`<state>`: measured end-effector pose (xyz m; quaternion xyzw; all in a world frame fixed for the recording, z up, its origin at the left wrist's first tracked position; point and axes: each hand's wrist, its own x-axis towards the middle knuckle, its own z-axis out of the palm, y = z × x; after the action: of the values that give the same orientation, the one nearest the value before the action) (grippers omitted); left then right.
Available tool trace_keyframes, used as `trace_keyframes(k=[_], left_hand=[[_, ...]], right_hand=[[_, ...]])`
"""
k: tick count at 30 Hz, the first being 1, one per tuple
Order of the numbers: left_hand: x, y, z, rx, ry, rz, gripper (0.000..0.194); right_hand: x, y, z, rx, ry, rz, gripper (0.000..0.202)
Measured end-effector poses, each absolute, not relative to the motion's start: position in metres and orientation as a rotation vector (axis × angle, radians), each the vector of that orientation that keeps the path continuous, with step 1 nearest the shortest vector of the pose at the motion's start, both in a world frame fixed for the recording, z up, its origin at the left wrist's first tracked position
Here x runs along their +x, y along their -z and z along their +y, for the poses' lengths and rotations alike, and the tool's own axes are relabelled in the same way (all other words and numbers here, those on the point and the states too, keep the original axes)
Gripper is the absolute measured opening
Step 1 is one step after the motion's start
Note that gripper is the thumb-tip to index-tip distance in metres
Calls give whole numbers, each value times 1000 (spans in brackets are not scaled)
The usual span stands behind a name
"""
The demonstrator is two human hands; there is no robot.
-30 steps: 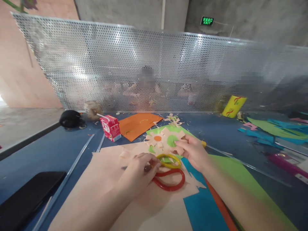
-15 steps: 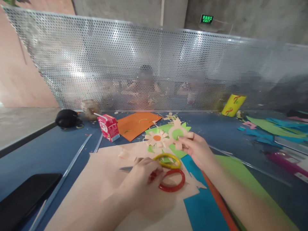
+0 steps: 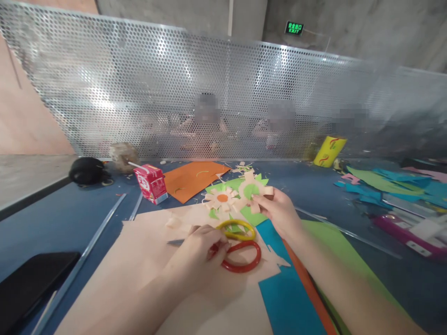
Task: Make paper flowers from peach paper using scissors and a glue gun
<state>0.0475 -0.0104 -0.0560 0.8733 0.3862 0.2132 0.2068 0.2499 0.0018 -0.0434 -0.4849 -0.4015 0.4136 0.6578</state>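
Peach paper, green-centred, your flower has risen from 1 second ago; your right hand pinches its edge beside the orange-centred flower, seemingly freeing its petals. Your left hand curls over the scissors; I can't tell whether it grips.

Flower w/ green centre: matt paper, smooth. Flower w/ orange centre: ditto. Scissors: handles glossy plas., blade smooth grey metal. Peach sheet, blue sheet, green sheet & orange sheet: matt paper or thin card. Drink carton: slick printed card. Clear strip: shiny, looks plas. Yellow roll: smooth, printed surf. Table: matt-ish, smooth. Screen: perf. metal, v. shiny in spots. Grey wall: rough, matt, concrete-like.
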Motion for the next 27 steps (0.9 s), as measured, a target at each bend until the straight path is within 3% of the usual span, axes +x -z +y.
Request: trace_keyframes(k=[12,27], left_hand=[[47,50,-15,2482,-617,965,19],[47,50,-11,2309,-647,1119,20]], right_hand=[[256,45,8,-1157,-731,-890,32],[255,43,7,-1086,-833,-882,27]])
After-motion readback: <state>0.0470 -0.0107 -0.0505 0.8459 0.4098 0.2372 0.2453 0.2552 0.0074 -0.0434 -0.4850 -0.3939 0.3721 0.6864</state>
